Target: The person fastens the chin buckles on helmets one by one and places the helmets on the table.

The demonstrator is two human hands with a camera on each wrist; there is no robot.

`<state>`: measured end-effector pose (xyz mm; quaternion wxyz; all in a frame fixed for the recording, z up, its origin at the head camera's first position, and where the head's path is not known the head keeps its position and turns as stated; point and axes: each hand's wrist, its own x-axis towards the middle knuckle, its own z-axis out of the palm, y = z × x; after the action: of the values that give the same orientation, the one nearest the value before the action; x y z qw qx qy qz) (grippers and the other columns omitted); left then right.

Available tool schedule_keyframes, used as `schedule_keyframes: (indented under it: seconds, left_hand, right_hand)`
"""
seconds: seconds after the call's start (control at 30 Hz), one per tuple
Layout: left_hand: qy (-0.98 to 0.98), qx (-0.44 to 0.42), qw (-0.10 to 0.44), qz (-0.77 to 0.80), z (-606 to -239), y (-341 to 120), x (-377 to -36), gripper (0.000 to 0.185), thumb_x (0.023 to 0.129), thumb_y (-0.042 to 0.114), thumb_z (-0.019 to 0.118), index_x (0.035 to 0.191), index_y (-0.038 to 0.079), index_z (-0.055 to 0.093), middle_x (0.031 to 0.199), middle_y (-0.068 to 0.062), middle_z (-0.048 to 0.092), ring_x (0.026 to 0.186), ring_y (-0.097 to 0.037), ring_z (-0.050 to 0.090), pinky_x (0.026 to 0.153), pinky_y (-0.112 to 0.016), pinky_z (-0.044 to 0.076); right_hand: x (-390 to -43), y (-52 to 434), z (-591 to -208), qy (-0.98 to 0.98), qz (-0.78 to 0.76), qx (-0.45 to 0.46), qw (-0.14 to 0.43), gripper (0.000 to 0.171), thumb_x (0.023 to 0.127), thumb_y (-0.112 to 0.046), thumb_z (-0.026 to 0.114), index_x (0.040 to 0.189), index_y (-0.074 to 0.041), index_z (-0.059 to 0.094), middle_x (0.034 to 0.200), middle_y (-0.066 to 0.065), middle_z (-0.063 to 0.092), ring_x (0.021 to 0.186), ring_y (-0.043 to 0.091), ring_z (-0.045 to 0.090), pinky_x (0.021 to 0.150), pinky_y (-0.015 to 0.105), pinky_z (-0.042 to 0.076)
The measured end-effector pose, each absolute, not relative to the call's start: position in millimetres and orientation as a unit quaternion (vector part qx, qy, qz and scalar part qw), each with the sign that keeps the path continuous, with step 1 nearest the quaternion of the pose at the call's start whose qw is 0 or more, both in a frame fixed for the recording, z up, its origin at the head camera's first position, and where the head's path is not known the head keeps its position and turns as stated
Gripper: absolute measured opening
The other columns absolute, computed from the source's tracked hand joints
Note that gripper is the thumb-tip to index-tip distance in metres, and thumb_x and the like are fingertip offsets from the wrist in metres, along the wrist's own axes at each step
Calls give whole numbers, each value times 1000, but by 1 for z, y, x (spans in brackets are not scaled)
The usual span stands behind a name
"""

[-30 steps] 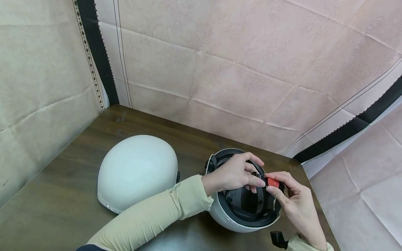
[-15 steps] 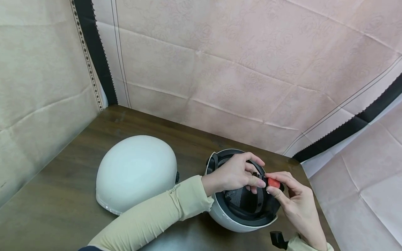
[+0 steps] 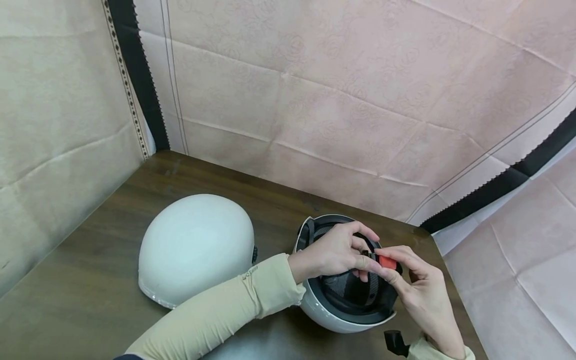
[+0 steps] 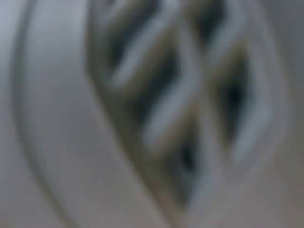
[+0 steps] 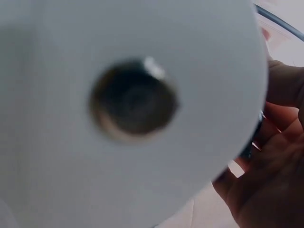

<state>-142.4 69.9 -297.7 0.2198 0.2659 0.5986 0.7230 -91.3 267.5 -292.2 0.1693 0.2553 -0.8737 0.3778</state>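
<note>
Upturned helmet (image 3: 335,320) at near right of table (image 3: 90,280), opening up, shell down. Red buckle (image 3: 387,262) above right rim, pinched between right hand (image 3: 420,295) thumb and forefinger. Left hand (image 3: 335,252) reaching across opening, fingers curled, pinching black strap end (image 3: 370,254) just left of buckle, touching it. Strap axis left-right between both pinches; hands equally close. Second white helmet (image 3: 195,247) dome-up, well left. Left wrist view blurred; right wrist view shows white shell only
</note>
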Motion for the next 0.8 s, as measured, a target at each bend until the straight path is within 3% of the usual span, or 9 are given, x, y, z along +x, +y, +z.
schedule_keyframes:
  seconds: [0.33,0.7,0.8]
  left_hand:
    - [601,272,209,722,-297,71,-142,45,78,6,76,115,10,50,77,-5,67,58,-22,64,61,-30,53]
    - [656,258,189,684,-301,63,-143,41,84,11,72,119,10,51,77,-2,66,64,-19,63,70,-25,49]
    - [683,250,176,663,-302,60,-144,38,84,12,71,117,9,53,81,1,65,69,-15,63,69,-24,47]
  right_hand:
    - [-92,269,-293,-862,396,264,173,42,76,13,70,114,-3,65,106,9,63,95,16,57,79,18,46]
    - [-93,273,-301,-895,376,202,127,45,83,-4,71,125,-14,60,115,-3,61,103,12,56,87,16,42]
    - [-93,274,-304,-900,366,194,132,45,82,-6,72,124,-17,61,113,-4,61,100,11,55,82,15,43]
